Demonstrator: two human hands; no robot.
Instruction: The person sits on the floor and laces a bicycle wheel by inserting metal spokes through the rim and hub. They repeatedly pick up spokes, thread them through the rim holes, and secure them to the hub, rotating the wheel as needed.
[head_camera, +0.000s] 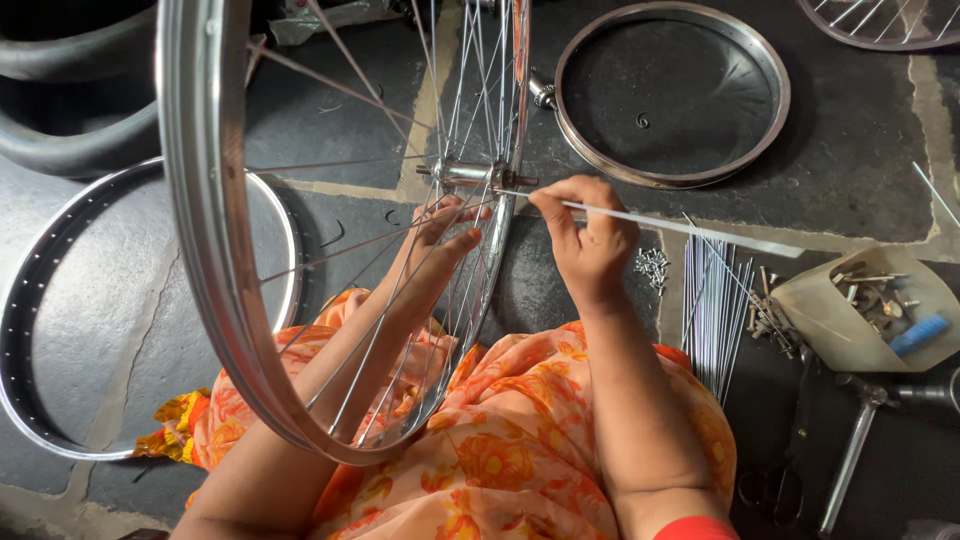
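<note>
- Right hand (590, 240): thumb and fingers pinched tight on a thin steel spoke (680, 224), gripped near its inner end; the rest of it runs out to the right, bright and straight.
- The spoke's tip sits at the hub (470, 175) of the bicycle wheel (215, 260); whether it has entered a hub hole cannot be told.
- Left hand (440, 245): reaching through the spokes from the left, fingers loosely spread just below the hub, resting against laced spokes; it clasps nothing.
- Wheel: chrome rim, polished, standing upright over the person's lap, hub at centre with thin wire spokes fanning outward.
- Near right: a bundle of loose spokes (712, 310) on the floor, a small heap of nipples (652, 266) beside it, and a beige plastic container (860, 310) of small metal parts.
- Far right: a bare rim (770, 100) lying flat. Left: another bare rim (30, 290), with a black tyre (70, 140) beyond.
- Surface: dark stone slab floor (860, 170), pale joints.
</note>
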